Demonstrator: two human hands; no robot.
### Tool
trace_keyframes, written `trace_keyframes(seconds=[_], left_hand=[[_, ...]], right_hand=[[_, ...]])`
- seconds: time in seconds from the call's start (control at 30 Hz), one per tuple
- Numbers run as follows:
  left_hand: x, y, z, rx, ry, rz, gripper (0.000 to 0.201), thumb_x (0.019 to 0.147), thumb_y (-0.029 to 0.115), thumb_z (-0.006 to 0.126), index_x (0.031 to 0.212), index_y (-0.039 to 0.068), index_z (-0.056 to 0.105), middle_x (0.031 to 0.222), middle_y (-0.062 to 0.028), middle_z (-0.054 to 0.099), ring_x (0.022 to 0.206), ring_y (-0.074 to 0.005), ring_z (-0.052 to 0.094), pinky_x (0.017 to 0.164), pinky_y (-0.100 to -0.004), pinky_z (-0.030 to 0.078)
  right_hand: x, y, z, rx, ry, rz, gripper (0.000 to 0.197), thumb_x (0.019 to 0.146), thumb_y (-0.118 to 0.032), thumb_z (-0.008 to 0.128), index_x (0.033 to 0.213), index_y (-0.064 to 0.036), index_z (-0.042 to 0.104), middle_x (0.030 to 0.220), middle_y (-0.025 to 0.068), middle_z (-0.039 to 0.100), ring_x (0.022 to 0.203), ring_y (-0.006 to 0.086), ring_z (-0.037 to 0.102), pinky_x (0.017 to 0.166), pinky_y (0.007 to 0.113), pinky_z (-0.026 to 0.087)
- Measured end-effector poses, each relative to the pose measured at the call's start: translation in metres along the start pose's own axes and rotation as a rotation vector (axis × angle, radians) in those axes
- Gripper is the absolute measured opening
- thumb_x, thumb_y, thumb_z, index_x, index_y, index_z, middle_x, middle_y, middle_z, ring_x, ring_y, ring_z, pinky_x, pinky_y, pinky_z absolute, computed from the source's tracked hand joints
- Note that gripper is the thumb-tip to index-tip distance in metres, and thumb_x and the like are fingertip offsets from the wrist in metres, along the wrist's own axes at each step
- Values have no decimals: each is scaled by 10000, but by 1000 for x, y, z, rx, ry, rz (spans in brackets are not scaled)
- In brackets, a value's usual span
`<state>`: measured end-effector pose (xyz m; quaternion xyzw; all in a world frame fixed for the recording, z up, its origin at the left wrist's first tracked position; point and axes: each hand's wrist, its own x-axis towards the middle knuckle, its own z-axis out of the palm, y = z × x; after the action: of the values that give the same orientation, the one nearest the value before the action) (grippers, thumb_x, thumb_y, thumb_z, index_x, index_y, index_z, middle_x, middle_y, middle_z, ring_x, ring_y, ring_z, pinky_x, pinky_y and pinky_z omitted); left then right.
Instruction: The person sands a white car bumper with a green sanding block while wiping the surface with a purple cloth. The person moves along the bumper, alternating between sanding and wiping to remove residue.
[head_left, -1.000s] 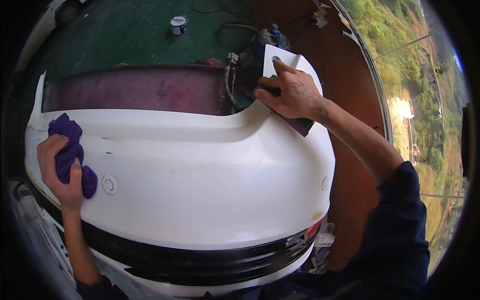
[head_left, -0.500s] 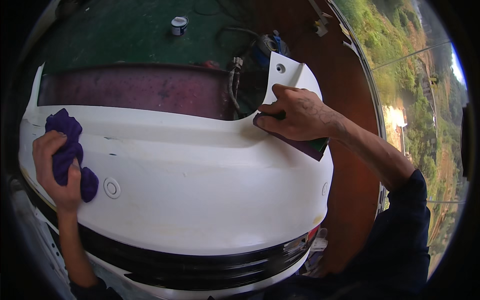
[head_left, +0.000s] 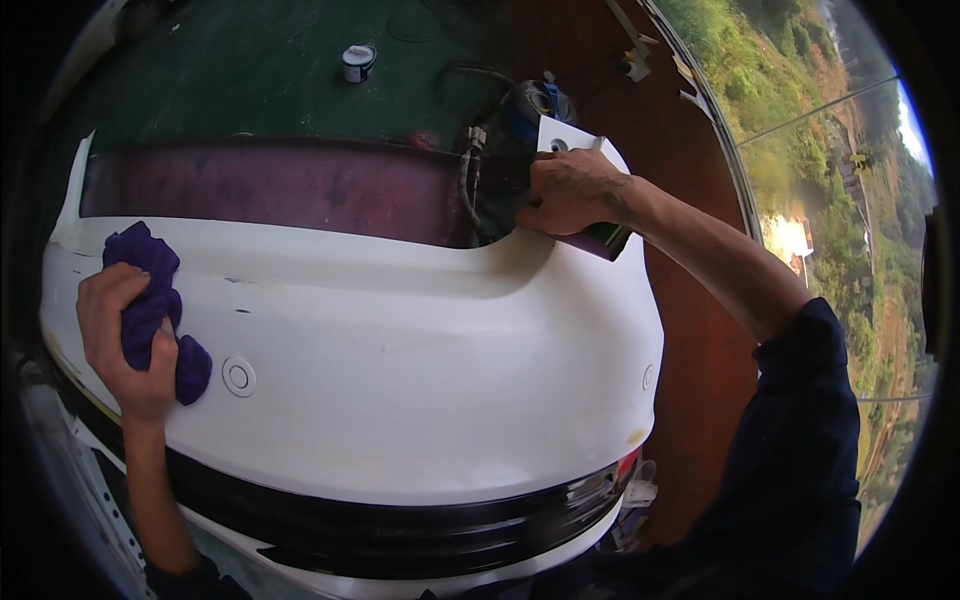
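Observation:
A large white car bumper (head_left: 430, 390) with a black lower strip stretches across the view. At its left side my left hand (head_left: 120, 350) is closed around a crumpled purple cloth (head_left: 150, 285), which rests on the white surface near a round ringed plug (head_left: 239, 376). My right hand (head_left: 582, 188) grips a flat maroon sanding block (head_left: 604, 241) with a green edge, held against the bumper's upper right corner. Most of the block is hidden under my fingers. A few small dark scuffs show on the white surface right of the cloth.
Behind the bumper is a mottled mauve panel (head_left: 280, 185). A small white-and-blue bucket (head_left: 358, 63) stands on the green floor (head_left: 220, 80). A hose (head_left: 467, 165) and a blue machine (head_left: 540, 103) are beyond the right corner. Windows with greenery outside line the right.
My right hand has slid the sanding block up the bumper's right corner, away from me. My left hand keeps its hold on the cloth, and the whole view has shifted slightly.

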<state>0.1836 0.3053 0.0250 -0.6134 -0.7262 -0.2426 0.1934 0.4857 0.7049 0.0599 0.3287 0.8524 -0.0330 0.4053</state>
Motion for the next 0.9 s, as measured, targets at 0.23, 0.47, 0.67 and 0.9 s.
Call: trace_keyframes(seconds=[0.23, 0.47, 0.67, 0.9], left_hand=[[-9, -1, -8, -5, -41, -23, 462, 735, 87, 649, 1187, -5, 682, 1218, -201, 689, 1157, -384, 634, 1065, -497, 496], [-7, -3, -8, 41, -26, -8, 477, 739, 90, 652, 1206, -5, 680, 1236, -201, 687, 1170, -388, 631, 1068, -503, 494], [-10, -4, -8, 49, -29, -3, 469, 742, 90, 653, 1201, -4, 680, 1230, -200, 686, 1162, -390, 628, 1063, -497, 492], [-5, -3, -2, 25, -6, -8, 456, 732, 91, 652, 1177, -6, 675, 1213, -203, 683, 1152, -384, 629, 1058, -490, 490]], right_hand=[[-23, 2, 6, -1, 50, 16, 494, 1027, -500, 628, 1068, -79, 883, 1013, 145, 752, 929, 321, 776, 880, 430, 618], [-36, 3, 16, 1, 203, -180, 450, 1039, -450, 603, 1005, -87, 866, 1055, 131, 687, 966, 298, 738, 860, 439, 601], [-41, 12, 42, 60, 440, -307, 380, 1034, -423, 675, 1142, -123, 881, 1028, 114, 647, 952, 297, 729, 818, 448, 608], [-14, 28, 56, 139, 596, -186, 432, 1047, -446, 661, 1249, -116, 853, 1043, 149, 650, 913, 289, 728, 833, 431, 620]])
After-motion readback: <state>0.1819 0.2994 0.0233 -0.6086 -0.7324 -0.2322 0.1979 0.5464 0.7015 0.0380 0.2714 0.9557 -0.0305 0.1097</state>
